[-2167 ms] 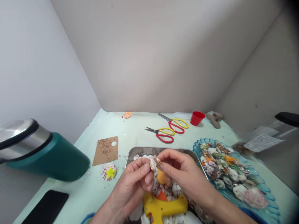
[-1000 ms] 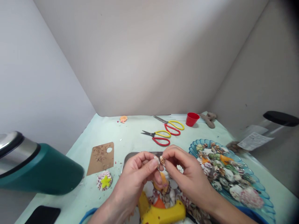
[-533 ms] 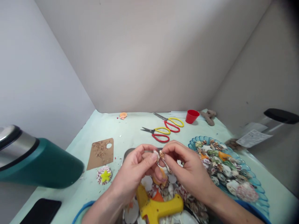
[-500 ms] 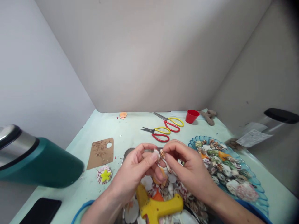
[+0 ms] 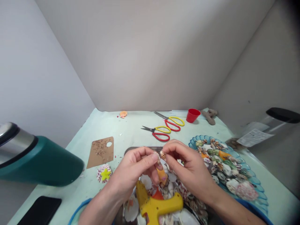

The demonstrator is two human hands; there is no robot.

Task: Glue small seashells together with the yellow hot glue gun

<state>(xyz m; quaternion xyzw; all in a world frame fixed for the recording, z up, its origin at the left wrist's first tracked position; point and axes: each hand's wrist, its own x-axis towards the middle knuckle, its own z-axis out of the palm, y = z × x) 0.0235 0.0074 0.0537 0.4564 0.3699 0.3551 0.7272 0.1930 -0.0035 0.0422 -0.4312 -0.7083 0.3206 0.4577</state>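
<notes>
My left hand point(image 5: 139, 164) pinches a small whitish shell point(image 5: 157, 156) between thumb and fingers; most of it is hidden. Close beside it, a small brown-spotted spiral shell point(image 5: 163, 155) is between the thumb and fingertips of my right hand point(image 5: 185, 162). The two shells are side by side, and I cannot tell whether they touch. Below my hands, a yellow glue gun point(image 5: 161, 207) lies on a metal tray point(image 5: 127, 151) full of shells. An orange shell point(image 5: 162, 176) shows just under my left fingers.
A blue scalloped plate point(image 5: 259, 184) of shells stands right. Behind are two pairs of scissors point(image 5: 161, 133) and a red cup point(image 5: 193, 116). On the left are a cardboard piece point(image 5: 100, 153), a shell with a yellow star point(image 5: 104, 173), a green bottle point(image 5: 47, 162) and a black phone point(image 5: 41, 211).
My left fingers have curled in a little, showing more of the orange shell below. Both hands keep their small shells close together in nearly the same place.
</notes>
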